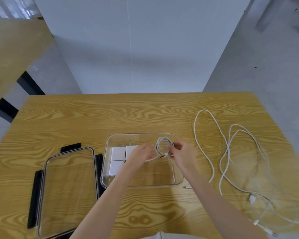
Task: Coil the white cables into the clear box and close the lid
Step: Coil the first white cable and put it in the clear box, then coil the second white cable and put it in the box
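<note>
Three white chargers [118, 153] sit inside clear box [177, 176].

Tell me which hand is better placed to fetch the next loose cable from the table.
The right hand, probably. The loose cables lie on the table to the right of the clear box, on that hand's side. The left hand would have to cross over the box.

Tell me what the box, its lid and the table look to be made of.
Box: clear glossy hard plastic, by the look; the wood grain shows through it. Lid: the same clear plastic, with matte black clips, likely plastic. Table: smooth yellowish wood grain, veneer or laminate; cannot tell which.
</note>
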A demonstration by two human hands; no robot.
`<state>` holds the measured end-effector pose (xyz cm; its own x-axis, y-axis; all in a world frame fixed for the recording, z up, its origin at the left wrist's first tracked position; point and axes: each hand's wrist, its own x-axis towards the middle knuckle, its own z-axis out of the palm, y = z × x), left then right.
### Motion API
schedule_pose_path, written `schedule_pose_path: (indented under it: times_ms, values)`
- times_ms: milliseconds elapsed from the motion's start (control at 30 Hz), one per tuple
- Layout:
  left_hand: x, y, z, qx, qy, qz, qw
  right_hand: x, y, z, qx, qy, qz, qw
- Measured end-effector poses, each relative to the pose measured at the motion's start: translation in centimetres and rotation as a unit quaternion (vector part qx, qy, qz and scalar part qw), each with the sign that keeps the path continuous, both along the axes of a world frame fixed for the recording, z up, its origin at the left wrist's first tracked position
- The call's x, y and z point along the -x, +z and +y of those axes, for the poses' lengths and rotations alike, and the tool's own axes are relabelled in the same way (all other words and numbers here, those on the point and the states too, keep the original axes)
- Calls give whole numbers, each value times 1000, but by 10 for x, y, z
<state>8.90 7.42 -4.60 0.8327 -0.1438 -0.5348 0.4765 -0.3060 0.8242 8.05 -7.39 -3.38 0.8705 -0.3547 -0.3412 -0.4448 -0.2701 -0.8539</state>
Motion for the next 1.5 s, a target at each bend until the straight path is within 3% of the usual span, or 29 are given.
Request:
schedule_pose_path:
  times_ms: [133,300,433,633,700,833,900,1000,1133,1300,1500]
  values:
    - [-4,-7,-10,38,17,19,999,-3,-1,6,245,122,0,962]
    - [-15,-9,-19,78,48,110,990,-13,10,14,394,210,65,893]
    - [-21,-7,-21,144,111,152,972,-22,14,15,409,238,71,878]
    - [-20,-10,-17,272,113,171,940,-32,6,9,242,138,11,960]
    - [-21,-16,-20,227,120,167,952,-32,3,11,260,159,26,952]
    - [-20,-26,-23,-55,31,42,997,-30,-11,17,334,252,83,904]
    - [-19,-27,-23,-174,-22,-43,984,-28,-15,20,357,290,103,882]
    - [-17,-32,-22,-254,-62,-109,959,-29,-20,22,366,324,133,862]
    - [-16,-39,-21,-279,-100,-119,947,-30,-32,20,343,366,132,855]
    - [-11,-38,-22,-267,-136,-105,948,-21,-32,17,219,340,103,909]
    - [-6,-7,-33,-239,-93,-126,958,-5,21,-7,81,245,9,966]
